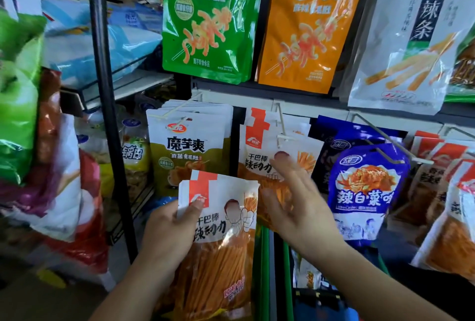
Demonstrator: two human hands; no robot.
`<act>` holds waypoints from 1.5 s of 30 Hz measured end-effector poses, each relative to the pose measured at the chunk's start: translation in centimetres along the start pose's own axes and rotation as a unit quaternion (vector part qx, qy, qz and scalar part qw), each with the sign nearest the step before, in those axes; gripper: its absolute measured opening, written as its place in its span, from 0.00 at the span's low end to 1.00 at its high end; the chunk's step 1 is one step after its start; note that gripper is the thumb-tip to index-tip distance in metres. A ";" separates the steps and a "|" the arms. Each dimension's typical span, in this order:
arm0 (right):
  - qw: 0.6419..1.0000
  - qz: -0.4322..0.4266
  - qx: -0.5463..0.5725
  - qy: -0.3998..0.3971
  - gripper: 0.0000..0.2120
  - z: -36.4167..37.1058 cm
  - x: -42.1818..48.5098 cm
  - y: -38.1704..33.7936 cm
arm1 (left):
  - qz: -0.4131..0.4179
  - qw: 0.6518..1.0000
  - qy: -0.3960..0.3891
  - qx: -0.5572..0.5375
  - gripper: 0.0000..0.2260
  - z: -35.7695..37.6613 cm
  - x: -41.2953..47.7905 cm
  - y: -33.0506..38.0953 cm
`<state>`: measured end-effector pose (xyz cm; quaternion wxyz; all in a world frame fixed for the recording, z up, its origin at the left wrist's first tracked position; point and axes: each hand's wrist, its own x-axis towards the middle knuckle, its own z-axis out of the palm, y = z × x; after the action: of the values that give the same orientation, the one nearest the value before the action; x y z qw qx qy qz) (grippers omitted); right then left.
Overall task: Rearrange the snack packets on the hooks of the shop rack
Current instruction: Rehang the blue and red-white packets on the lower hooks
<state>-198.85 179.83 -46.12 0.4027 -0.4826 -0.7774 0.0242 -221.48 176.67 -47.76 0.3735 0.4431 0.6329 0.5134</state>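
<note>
My left hand point(171, 228) grips a small stack of white-and-red snack packets point(221, 238) with orange sticks showing through, held low in front of the rack. My right hand point(290, 200) is open, fingers spread, just in front of the same kind of packet point(259, 140) hanging on a white hook point(281, 128). Left of that hook hang olive-and-white packets point(185, 146); to its right hang blue packets point(365, 187).
Above hang a green packet point(208, 20), an orange packet point(308, 27) and a white packet point(416, 38). More white-and-red packets point(452, 218) hang at far right. A black rack post point(108, 115) stands at left, with bagged goods point(51, 166) beyond it.
</note>
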 end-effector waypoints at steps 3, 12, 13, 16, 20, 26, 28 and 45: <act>0.990 0.065 -0.044 -0.119 0.30 0.9 1.2 1.4 | 0.000 1.000 -0.006 -0.013 0.12 -0.1 0.0 -0.2; 0.901 0.261 0.304 -0.169 0.39 0.6 2.7 1.7 | -0.057 0.990 -0.044 -0.120 0.09 0.8 0.5 -0.5; 0.883 0.274 0.341 -0.170 0.36 0.5 2.0 1.5 | -0.062 0.987 -0.054 -0.135 0.09 1.2 0.5 -0.4; 0.839 0.339 0.403 -0.136 0.37 0.3 0.0 2.3 | -0.077 0.978 -0.096 -0.167 0.08 2.4 0.2 0.2; 0.769 0.397 0.468 -0.178 0.22 -1.3 -1.2 3.1 | -0.108 0.956 -0.166 -0.217 0.10 3.9 -0.2 0.6; 0.746 0.396 0.523 -0.112 0.14 -1.3 -3.2 3.2 | -0.047 0.978 -0.132 -0.153 0.08 5.6 -0.9 0.2; 0.743 0.414 0.520 -0.080 0.15 -0.9 -3.5 3.5 | -0.028 0.984 -0.114 -0.135 0.11 6.2 -1.1 0.2; 0.775 0.403 0.486 -0.040 0.11 -1.6 -4.3 3.7 | 0.265 0.934 0.098 0.218 0.37 9.3 -1.7 -0.2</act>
<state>-194.20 178.00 -49.23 0.5056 -0.4906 -0.4121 0.5779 -212.36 178.02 -49.73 0.0542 0.6127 0.6221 0.4844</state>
